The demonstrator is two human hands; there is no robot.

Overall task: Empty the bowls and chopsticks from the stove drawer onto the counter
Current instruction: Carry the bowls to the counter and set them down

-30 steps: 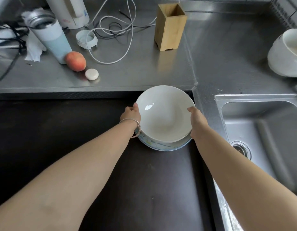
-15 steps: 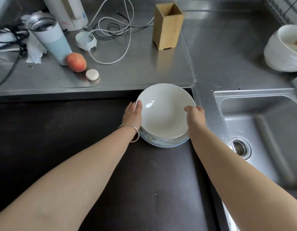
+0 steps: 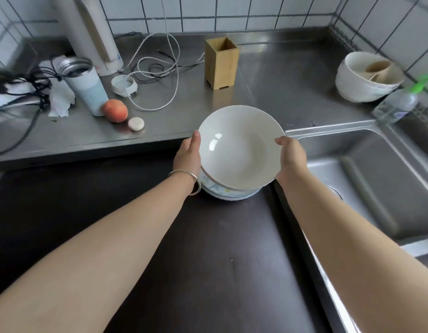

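Observation:
A stack of bowls [image 3: 239, 150], plain white on top and blue-patterned underneath, is held over the dark stove top [image 3: 208, 260] at its far right corner. My left hand [image 3: 188, 156] grips the stack's left side, thumb along the top rim. My right hand [image 3: 291, 157] grips the right side, thumb over the rim. The stack tilts slightly toward me. No chopsticks and no drawer are in view.
The steel counter [image 3: 280, 87] holds a bamboo holder [image 3: 222, 63], a white cable [image 3: 160, 75], a lid [image 3: 124, 85], a tumbler [image 3: 85, 88], a peach [image 3: 114, 110] and a white puck [image 3: 136, 123]. A sink [image 3: 376, 183] lies right, with white bowls [image 3: 366, 76] and a bottle [image 3: 398, 103] behind it.
Both hands have lifted the stack of bowls off the stove top and moved it up toward the counter. My view has tipped up, showing the tiled wall.

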